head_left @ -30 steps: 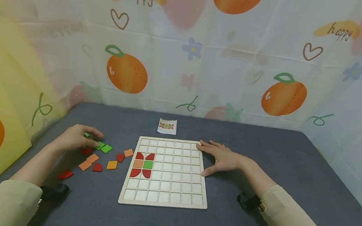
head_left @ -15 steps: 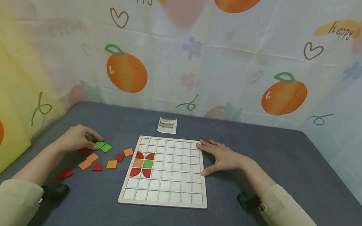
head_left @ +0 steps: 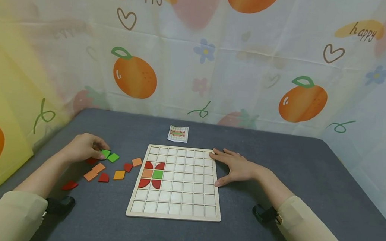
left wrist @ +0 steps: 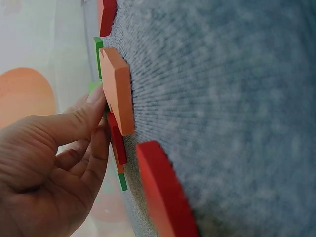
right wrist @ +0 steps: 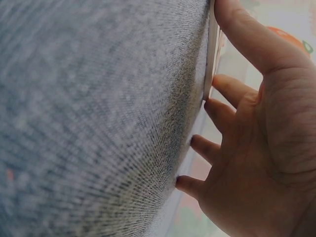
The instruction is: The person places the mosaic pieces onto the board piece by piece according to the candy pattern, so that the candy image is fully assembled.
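My left hand [head_left: 82, 148] is over the loose pieces left of the board, thumb and fingers pinching a green square tile [head_left: 105, 153]. In the left wrist view the thumb tip covers most of that green tile [left wrist: 93, 86]. Another green tile [head_left: 113, 158] lies just beside it. My right hand [head_left: 238, 168] is spread at the right edge of a pale wooden grid board [head_left: 173, 216], its thumb and index finger resting on the rim. On the board's left side, red quarter-round pieces [head_left: 144, 183] frame an orange tile [head_left: 147, 173] and a green tile [head_left: 158, 174].
Loose on the dark table [head_left: 255, 237] are orange tiles [head_left: 90, 175], a yellow-orange tile [head_left: 119, 175] and red pieces [head_left: 69, 185]. A small printed pattern card [head_left: 178, 133] lies behind the board. A fruit-printed curtain [head_left: 183, 60] hangs behind the table.
The green tile at my left fingertips has shifted slightly, and the green piece seen earlier under the fingers is now hidden. My right hand stays on the board's edge.
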### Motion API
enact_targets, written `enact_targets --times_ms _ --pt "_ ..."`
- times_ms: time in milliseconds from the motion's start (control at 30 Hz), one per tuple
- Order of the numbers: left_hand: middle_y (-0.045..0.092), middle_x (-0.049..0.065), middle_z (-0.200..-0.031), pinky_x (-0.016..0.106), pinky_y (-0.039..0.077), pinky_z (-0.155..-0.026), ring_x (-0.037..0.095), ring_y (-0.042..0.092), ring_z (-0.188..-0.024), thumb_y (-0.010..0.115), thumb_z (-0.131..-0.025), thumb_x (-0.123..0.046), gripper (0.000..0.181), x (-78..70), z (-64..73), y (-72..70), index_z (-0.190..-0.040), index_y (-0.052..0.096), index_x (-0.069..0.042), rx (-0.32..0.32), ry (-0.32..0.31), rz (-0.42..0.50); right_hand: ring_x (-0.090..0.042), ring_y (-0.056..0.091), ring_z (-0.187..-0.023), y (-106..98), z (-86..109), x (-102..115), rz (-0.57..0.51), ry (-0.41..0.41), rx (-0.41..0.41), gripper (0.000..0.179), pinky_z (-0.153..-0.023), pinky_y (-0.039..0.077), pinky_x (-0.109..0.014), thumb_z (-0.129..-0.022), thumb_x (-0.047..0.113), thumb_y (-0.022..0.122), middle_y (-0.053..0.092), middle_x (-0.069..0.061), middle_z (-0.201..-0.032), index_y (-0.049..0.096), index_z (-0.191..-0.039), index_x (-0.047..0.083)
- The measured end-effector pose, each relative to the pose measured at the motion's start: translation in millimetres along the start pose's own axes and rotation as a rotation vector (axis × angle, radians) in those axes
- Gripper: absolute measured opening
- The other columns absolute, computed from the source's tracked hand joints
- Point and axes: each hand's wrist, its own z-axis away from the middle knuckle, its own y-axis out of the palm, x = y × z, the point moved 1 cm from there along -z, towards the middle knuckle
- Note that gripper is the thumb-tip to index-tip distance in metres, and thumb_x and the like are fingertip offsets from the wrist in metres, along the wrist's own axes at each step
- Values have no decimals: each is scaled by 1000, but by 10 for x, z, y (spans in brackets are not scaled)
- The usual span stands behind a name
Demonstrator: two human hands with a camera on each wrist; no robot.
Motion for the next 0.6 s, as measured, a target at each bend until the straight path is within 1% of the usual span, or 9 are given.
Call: enact_targets --times_ms 167,300,433,500,600 --pt "73 17 -105 31 52 -67 31 67 -94 78 -83 -18 26 0 2 -8 -104 73 -3 -4 -6 6 -42 2 -155 -2 0 -5 3 -4 1 100 -113 6 -77 -80 58 74 10 -6 -169 22 -158 24" --pt "74 10 -98 29 49 -67 21 66 -87 79 -82 -20 22 -9 9 -27 -99 73 -7 -6 -12 16 -42 2 -155 -2 -2 -9 4 -10 -1 100 -113 6 -77 -80 57 74 10 -6 -169 22 -158 24" --pt "73 1 -90 27 45 -66 11 58 -78 78 -83 -23 19 -13 18 -55 -94 71 -10 -9 -10 21 -42 2 -155 -1 -3 -12 5 -13 -2 100 -114 6 -76 -80 57 74 10 -6 -169 22 -158 24" --pt "72 0 -88 27 45 -65 8 57 -75 78 -84 -23 19 -13 25 -68 -94 70 -10 -14 -4 25 -42 2 -155 -1 -2 -13 5 -14 -3 100 -114 6 -77 -80 57 74 10 -6 -169 22 -158 24" --pt "72 0 -90 26 46 -66 5 58 -76 77 -84 -24 21 -35 36 -83 -97 70 -9 -27 5 30 -42 3 -155 -3 -1 -10 4 -15 -5 100 -113 6 -77 -80 57 74 10 -6 -169 23 -158 23"
